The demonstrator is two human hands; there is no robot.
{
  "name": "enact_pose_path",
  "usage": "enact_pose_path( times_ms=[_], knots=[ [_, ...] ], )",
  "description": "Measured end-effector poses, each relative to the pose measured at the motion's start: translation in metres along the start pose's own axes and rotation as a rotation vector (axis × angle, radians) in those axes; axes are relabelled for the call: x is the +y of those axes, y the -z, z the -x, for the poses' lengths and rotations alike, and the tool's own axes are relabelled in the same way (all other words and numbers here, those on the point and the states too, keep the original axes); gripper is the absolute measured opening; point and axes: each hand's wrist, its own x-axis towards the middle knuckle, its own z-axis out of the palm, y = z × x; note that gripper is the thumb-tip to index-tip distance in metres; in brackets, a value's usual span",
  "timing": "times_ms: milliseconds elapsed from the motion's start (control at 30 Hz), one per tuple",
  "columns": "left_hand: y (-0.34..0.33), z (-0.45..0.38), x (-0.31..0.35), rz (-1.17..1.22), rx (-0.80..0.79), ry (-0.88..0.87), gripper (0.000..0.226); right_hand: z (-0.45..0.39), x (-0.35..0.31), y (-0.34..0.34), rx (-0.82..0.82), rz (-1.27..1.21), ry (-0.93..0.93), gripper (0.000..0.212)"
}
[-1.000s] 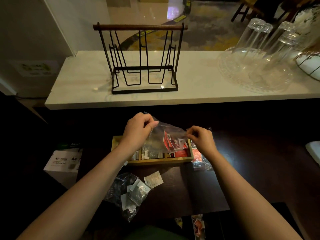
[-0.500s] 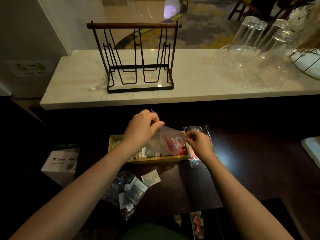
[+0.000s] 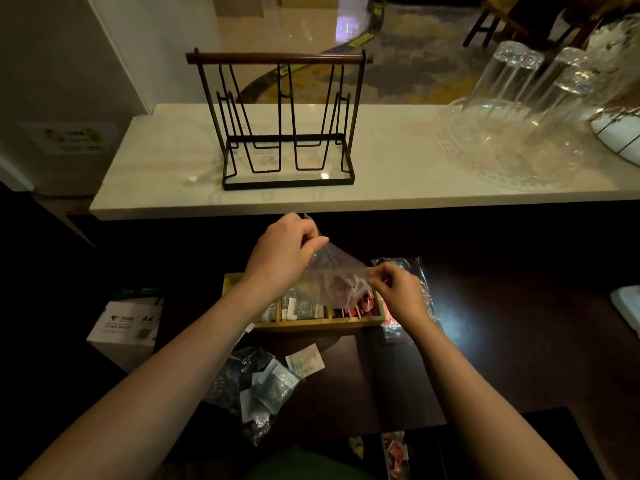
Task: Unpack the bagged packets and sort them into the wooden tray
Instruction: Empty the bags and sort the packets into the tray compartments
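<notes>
A clear plastic bag (image 3: 332, 271) with red packets inside hangs over the wooden tray (image 3: 311, 323). My left hand (image 3: 284, 252) pinches the bag's upper left corner, raised above the tray. My right hand (image 3: 396, 292) pinches the bag's right edge, low over the tray's right end. The tray holds grey and white packets in its middle slots and red packets (image 3: 360, 304) at the right. Another bag of grey packets (image 3: 256, 386) lies on the dark table in front of the tray, with a loose white packet (image 3: 304, 362) beside it.
A crinkled bag with red packets (image 3: 408, 306) lies right of the tray. A white A4 box (image 3: 124, 323) stands at the left. On the pale counter behind are a black wire rack (image 3: 287, 133) and a glass tray with upturned glasses (image 3: 512, 133).
My left hand has lifted its corner of the bag higher, while my right hand has dropped lower toward the tray's right end, tilting the bag. The red packets have slid toward the right hand.
</notes>
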Motion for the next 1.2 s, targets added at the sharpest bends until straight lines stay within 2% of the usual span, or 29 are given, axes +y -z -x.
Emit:
enact_pose_path(
  times_ms=[200, 333, 467, 633, 767, 867, 1033, 1200],
  knots=[
    [0.013, 0.001, 0.007, 0.042, 0.061, -0.031, 0.023, -0.003, -0.007, 0.005, 0.062, -0.107, 0.04, 0.005],
    [0.023, 0.007, 0.011, 0.079, 0.089, -0.027, 0.022, -0.003, -0.009, 0.015, 0.103, -0.193, 0.039, 0.011],
    [0.019, 0.009, 0.005, 0.048, 0.068, -0.017, 0.022, 0.001, -0.003, 0.011, 0.042, -0.157, 0.059, 0.015],
    [0.019, 0.006, 0.007, 0.057, 0.096, -0.048, 0.023, 0.002, -0.004, 0.009, 0.074, -0.186, 0.069, 0.017],
    [0.015, 0.007, 0.003, 0.05, 0.063, -0.034, 0.022, 0.006, -0.001, 0.004, 0.037, -0.191, 0.045, 0.016],
    [0.013, 0.008, 0.0, 0.063, 0.075, -0.036, 0.023, 0.007, -0.002, 0.008, 0.085, -0.224, 0.041, 0.018],
    [0.011, 0.012, -0.005, 0.151, 0.076, -0.063, 0.021, 0.009, -0.004, 0.021, -0.032, -0.7, -0.12, 0.019],
    [-0.001, 0.015, -0.016, 0.26, 0.054, -0.034, 0.018, 0.005, 0.004, 0.026, 0.08, -0.855, -0.218, 0.017]
  ],
)
